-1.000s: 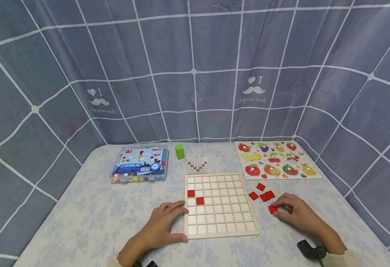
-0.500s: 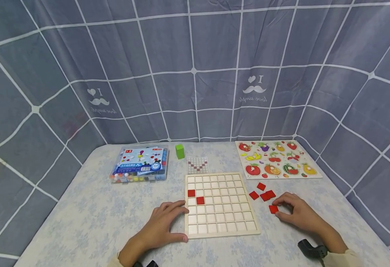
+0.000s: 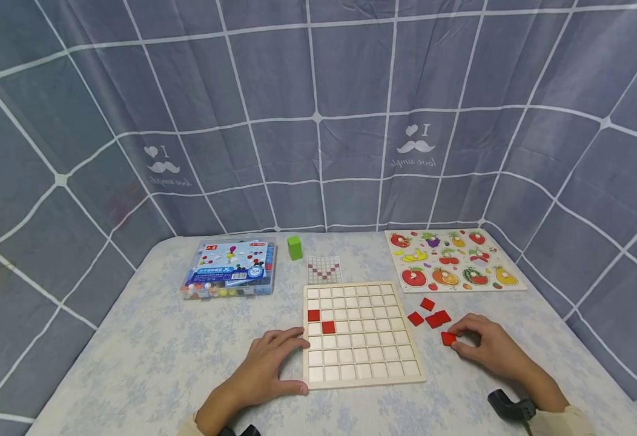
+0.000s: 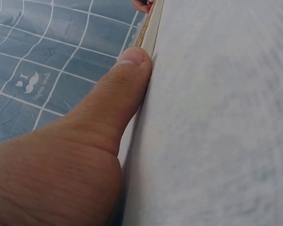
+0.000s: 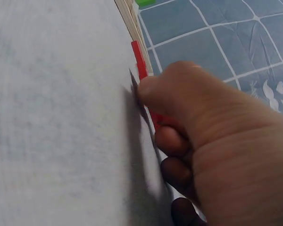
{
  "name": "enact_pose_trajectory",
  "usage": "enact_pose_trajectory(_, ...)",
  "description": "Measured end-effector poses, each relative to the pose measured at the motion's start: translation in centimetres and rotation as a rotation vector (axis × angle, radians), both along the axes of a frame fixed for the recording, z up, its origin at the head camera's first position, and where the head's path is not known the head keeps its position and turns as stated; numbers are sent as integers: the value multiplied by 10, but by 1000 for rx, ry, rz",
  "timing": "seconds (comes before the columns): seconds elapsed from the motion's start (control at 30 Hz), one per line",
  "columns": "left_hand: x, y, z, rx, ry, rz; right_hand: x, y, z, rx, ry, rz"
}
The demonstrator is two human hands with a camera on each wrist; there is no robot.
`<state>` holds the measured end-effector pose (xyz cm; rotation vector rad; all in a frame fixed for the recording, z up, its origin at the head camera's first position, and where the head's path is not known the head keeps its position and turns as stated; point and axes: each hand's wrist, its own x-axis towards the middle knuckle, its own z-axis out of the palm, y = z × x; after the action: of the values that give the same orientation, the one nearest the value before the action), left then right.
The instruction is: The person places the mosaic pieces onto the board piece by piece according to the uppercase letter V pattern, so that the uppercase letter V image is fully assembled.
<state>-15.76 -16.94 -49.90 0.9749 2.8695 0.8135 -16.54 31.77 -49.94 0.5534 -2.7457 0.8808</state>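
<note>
A square wooden grid board [image 3: 364, 386] lies in the middle of the table in the head view. Two red square tiles sit in cells on its left side: an upper tile [image 3: 313, 315] and a lower tile [image 3: 328, 327]. My left hand [image 3: 261, 368] rests at the board's left edge, thumb near the front corner and fingertips touching the side. The left wrist view shows its thumb [image 4: 115, 89] stretched along the edge. To the right of the board, my right hand [image 3: 490, 348] pinches a red tile [image 3: 448, 338] between thumb and finger. Several loose red tiles [image 3: 427, 304] lie just beyond it.
Behind the board lies a small pattern card [image 3: 324, 270] with a V of dark squares. A green block [image 3: 294, 247] and a clear plastic box [image 3: 228, 269] stand back left. A fruit puzzle board [image 3: 455, 260] lies back right. A tiled-print curtain [image 3: 297, 151] surrounds the table.
The red tile in my right hand has shifted slightly away from me, with the fingers still on it. My left hand stays at the board's edge.
</note>
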Motion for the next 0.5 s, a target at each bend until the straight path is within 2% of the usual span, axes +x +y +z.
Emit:
enact_pose_trajectory(0.2, -2, 0, -3, 5, 5, -12, -1, -4, 5, -52, 3, -29)
enact_pose_trajectory(0.27, -1, 0, -2, 7, 9, -10, -4, -7, 7, -51, 30, -25)
enact_pose_trajectory(0.5, 1, 0, 0, 1, 7, -7, -15, -23, 15, -55, 144, 83)
